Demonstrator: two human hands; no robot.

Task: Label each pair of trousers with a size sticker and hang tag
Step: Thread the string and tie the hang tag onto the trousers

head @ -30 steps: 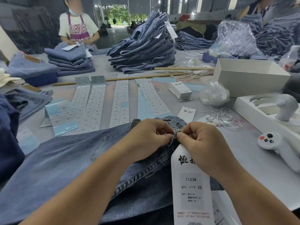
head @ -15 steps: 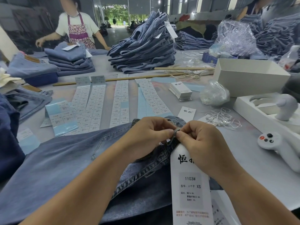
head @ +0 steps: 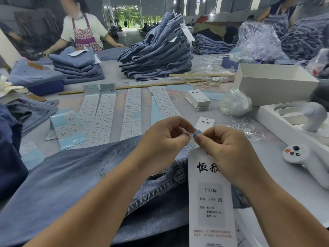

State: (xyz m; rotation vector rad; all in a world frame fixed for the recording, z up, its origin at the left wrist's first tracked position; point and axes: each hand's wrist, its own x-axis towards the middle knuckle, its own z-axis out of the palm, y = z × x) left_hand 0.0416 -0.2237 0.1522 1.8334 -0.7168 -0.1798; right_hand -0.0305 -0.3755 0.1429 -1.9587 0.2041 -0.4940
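Table (head: 277, 177) | hands risen off trousers (head: 71, 175) | left hand (head: 165, 139), right hand (head: 226, 148) pinching tag string (head: 192, 138)

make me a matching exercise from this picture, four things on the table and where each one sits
Things:
1. hang tag
2. white game controller
3. open white box
4. tall pile of folded jeans

Places:
A. far middle of the table, behind the sticker sheets
B. right side of the table, further back than the controller
C. near right edge of the table
D. nearest the camera, hanging below the right hand over the jeans

Pairs: 1-D, 2-C, 3-B, 4-A
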